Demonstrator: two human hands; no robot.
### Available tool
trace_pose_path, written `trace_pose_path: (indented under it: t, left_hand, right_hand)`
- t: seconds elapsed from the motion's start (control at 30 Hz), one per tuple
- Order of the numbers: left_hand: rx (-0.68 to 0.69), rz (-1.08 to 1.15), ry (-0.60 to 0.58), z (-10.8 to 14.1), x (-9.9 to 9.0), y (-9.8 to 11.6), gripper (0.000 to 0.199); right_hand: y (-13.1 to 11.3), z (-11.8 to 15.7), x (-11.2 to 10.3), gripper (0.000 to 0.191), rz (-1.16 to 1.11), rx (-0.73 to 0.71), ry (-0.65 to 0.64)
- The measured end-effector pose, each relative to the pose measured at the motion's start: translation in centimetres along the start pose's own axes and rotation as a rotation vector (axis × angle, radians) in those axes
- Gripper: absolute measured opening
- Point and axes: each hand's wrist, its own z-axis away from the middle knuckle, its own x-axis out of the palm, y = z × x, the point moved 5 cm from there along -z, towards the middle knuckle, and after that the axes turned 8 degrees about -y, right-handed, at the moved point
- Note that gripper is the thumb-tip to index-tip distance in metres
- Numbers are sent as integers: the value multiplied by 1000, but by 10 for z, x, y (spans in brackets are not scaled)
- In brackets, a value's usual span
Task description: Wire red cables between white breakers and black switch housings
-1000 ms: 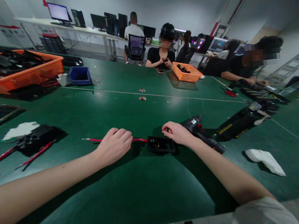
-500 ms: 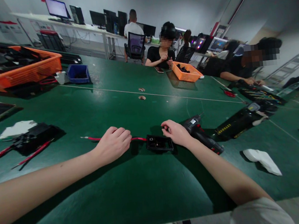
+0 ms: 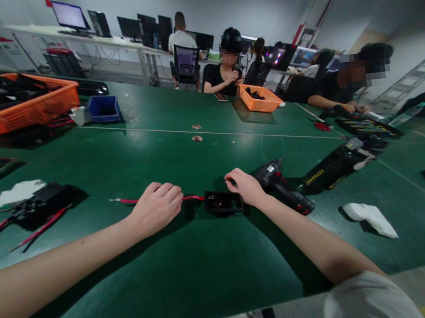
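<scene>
My left hand (image 3: 159,203) is closed round a red cable (image 3: 194,198). One bare end of the cable sticks out to the left of the hand, and the other runs into the left end of a small black open housing (image 3: 222,202). The housing lies on the green table, its hollow facing up. My right hand (image 3: 245,187) is beside the housing's right end, fingers curled in a pinch; what they hold, if anything, is too small to make out. A black cordless drill (image 3: 286,186) lies just right of that hand.
Black parts with red cables (image 3: 46,202) lie at left by white paper. Orange baskets (image 3: 50,99) (image 3: 261,102), a blue bin (image 3: 104,109), a black cylinder (image 3: 325,170) and a white bent piece (image 3: 370,218) are on the table. Several people sit beyond.
The view has shifted slightly. A small black piece seen at my right fingertips before no longer shows there. My left hand keeps its hold on the cable.
</scene>
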Motion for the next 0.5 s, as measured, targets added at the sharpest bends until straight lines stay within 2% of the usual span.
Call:
trace_pose_path:
  t: [0.23,0.5]
  left_hand:
    - [-14,-9,15,0,-1,0,19]
    - [-16,-4,30,1,-2,0,20]
  right_hand:
    - [1,2,-5,13,-122,23,34]
    - [2,1,-3,18,-45,68,-4]
